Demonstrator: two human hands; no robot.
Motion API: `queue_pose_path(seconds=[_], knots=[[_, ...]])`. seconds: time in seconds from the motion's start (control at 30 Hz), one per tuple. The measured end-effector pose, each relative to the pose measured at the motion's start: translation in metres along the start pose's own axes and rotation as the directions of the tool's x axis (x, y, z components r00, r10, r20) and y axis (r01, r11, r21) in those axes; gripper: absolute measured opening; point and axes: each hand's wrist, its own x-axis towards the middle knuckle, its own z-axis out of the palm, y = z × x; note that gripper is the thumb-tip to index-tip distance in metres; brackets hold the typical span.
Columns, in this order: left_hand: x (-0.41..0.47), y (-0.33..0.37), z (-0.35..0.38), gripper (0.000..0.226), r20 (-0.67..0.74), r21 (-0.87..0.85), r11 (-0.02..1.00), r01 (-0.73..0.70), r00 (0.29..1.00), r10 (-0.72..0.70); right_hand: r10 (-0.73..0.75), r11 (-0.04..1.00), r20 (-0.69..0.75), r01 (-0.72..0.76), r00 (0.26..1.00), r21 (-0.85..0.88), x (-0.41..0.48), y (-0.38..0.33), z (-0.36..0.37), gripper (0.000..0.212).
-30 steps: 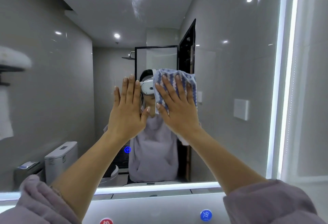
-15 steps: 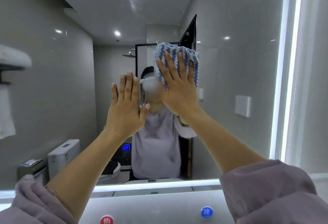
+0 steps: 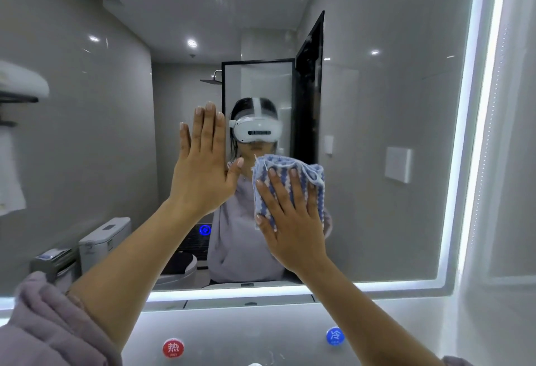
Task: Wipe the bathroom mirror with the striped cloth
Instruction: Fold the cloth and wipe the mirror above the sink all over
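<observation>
- The right hand lies flat with fingers spread wide, its grip no clasp but a palm pressing the striped cloth against the mirror, just right of the frame's centre.
- The cloth, blue and white in wavy stripes, is bunched under the fingers; its upper edge and right corner stick out past the fingertips.
- The left hand is empty, open and upright with fingers together, palm toward the glass, just left of the cloth and apart from it.
- Both forearms are bare, with lilac sleeves pushed back at the lower corners.
- A lit strip frames the mirror's right and bottom edges.
- Below, on the pale table, sit a red button and a blue button.
</observation>
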Motion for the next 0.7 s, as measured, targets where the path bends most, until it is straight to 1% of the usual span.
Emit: queue_pose_path(seconds=[0.23,0.37,0.47,0.6,0.7], knots=[[0.000,0.000,-0.001,0.080,-0.002,0.005,1.000,-0.003,1.000,0.003,-0.033,0.999,-0.017,0.033,0.999,-0.002,-0.002,0.006,-0.001,0.063],[0.001,-0.001,0.000,0.080,-0.004,0.008,1.000,-0.006,1.000,0.006,-0.028,0.999,0.005,0.028,1.000,-0.046,0.013,0.019,-0.007,0.062],[0.001,-0.001,0.000,0.080,-0.011,0.010,1.000,-0.006,1.000,0.006,0.011,0.997,-0.043,-0.014,0.999,-0.073,0.048,0.038,-0.022,0.061],[0.001,-0.001,0.000,0.079,-0.018,0.009,1.000,-0.010,1.000,0.010,0.011,0.994,-0.119,-0.024,0.993,-0.110,0.093,0.064,-0.043,0.061],[0.000,0.000,0.000,0.079,-0.029,0.004,1.000,-0.008,1.000,0.008,0.069,0.991,-0.152,-0.085,0.986,-0.099,0.118,0.073,-0.052,0.061]])
